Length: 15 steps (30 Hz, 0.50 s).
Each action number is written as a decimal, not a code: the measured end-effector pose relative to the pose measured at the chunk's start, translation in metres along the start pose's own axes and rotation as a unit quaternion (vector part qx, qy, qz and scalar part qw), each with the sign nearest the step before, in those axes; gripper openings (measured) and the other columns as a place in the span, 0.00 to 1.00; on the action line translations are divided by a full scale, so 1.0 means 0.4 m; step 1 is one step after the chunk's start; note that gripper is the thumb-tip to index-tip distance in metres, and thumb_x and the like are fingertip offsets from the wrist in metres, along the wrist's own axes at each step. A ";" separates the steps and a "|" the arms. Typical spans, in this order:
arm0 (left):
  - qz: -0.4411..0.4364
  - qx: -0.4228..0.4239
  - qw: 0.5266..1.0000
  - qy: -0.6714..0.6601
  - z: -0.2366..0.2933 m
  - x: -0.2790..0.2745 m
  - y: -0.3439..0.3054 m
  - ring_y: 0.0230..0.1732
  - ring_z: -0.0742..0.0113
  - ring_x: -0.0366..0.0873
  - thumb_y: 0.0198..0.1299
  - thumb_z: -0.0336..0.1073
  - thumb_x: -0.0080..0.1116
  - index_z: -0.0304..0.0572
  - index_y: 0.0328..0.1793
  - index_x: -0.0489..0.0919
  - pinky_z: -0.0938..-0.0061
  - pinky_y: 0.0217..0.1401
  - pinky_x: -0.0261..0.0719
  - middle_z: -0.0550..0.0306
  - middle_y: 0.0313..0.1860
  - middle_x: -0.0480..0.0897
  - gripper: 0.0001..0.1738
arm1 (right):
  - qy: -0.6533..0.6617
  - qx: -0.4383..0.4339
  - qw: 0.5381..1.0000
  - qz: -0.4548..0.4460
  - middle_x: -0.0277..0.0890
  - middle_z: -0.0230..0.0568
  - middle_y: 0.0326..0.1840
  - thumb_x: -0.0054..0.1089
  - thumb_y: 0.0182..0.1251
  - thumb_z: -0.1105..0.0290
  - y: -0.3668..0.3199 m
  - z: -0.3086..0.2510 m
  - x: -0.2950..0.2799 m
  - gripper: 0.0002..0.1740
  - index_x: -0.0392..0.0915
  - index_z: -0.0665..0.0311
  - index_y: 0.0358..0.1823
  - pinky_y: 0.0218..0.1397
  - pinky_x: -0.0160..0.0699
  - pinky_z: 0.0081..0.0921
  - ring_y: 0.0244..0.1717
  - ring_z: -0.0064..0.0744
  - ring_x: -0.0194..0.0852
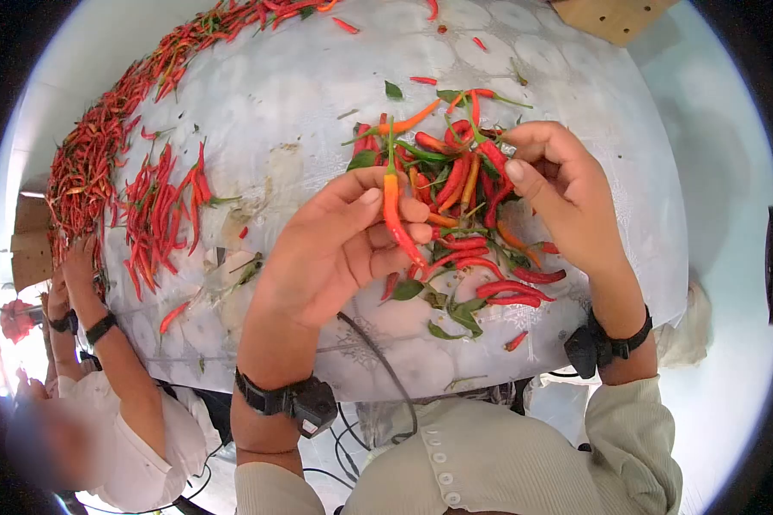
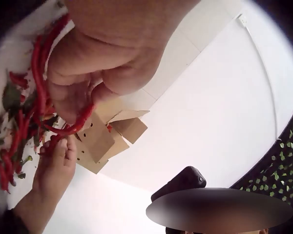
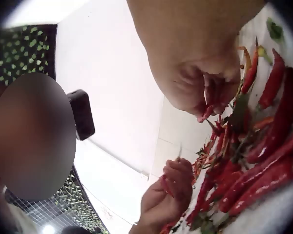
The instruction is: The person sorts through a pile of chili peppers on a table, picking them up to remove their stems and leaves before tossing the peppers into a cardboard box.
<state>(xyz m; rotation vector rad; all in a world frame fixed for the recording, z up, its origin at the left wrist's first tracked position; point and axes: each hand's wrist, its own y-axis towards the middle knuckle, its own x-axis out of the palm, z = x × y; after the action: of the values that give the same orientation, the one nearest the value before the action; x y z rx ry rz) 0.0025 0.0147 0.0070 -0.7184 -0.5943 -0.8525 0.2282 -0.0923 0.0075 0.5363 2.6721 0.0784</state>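
My left hand (image 1: 313,245) holds an orange-and-red chili pepper (image 1: 393,210) between thumb and fingers, its green stem pointing away from me. Opposite it, my right hand (image 1: 575,184) pinches a red chili pepper (image 1: 494,159) between thumb and forefinger, over the right side of the pile. Beneath both hands lies a loose pile of chili peppers (image 1: 457,184), red and orange, mixed with green leaves (image 1: 465,316). In the right wrist view, the right hand's pinched red chili (image 3: 205,113) shows below the fingertips.
A smaller group of red chilies (image 1: 153,210) lies left on the covered table (image 1: 292,103), and a long heap of chilies (image 1: 94,172) runs along the far left edge. Another person's hands (image 1: 77,262) reach that heap. Cardboard boxes (image 1: 614,19) stand beyond the table.
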 end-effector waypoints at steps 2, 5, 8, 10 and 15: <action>0.011 0.001 1.000 -0.007 0.005 0.001 -0.003 0.49 0.60 0.80 0.68 0.34 0.46 0.35 0.57 0.68 0.71 0.47 0.84 0.48 0.48 0.79 0.15 | 0.101 0.041 0.994 -0.008 0.75 0.34 0.33 0.58 0.65 0.68 0.003 -0.008 0.005 0.15 0.71 0.65 0.50 0.35 0.72 0.20 0.33 0.23 0.73; 0.025 0.013 1.000 -0.013 0.002 0.003 -0.003 0.50 0.60 0.80 0.67 0.33 0.48 0.35 0.58 0.67 0.72 0.47 0.84 0.48 0.49 0.78 0.16 | 0.216 0.119 0.968 -0.049 0.73 0.33 0.36 0.57 0.67 0.69 0.003 -0.028 0.009 0.17 0.68 0.65 0.55 0.35 0.73 0.17 0.33 0.20 0.72; 0.034 0.021 0.999 -0.006 0.002 0.006 -0.006 0.49 0.60 0.80 0.67 0.33 0.49 0.34 0.59 0.67 0.72 0.47 0.85 0.48 0.49 0.78 0.17 | 0.294 0.166 0.939 -0.068 0.73 0.35 0.37 0.57 0.66 0.69 -0.005 -0.041 0.021 0.18 0.68 0.67 0.54 0.36 0.75 0.18 0.34 0.23 0.74; 0.049 0.027 0.998 0.004 -0.001 0.007 -0.005 0.47 0.60 0.81 0.67 0.35 0.48 0.36 0.60 0.67 0.70 0.46 0.86 0.49 0.48 0.79 0.18 | 0.350 0.192 0.915 -0.067 0.74 0.38 0.37 0.57 0.66 0.69 -0.010 -0.057 0.030 0.18 0.68 0.68 0.54 0.37 0.76 0.22 0.35 0.26 0.75; 0.036 0.020 0.999 -0.014 -0.008 0.002 -0.001 0.48 0.61 0.81 0.67 0.34 0.48 0.35 0.60 0.66 0.68 0.47 0.85 0.48 0.49 0.79 0.18 | 0.360 0.206 0.907 -0.073 0.74 0.40 0.41 0.57 0.65 0.70 -0.008 -0.074 0.040 0.19 0.67 0.69 0.55 0.41 0.79 0.24 0.38 0.29 0.77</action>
<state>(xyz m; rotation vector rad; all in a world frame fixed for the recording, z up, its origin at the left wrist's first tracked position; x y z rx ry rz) 0.0030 0.0115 0.0056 -0.7128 -0.6050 -0.7629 0.2018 -0.0885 0.0279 0.4917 3.4767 -0.4234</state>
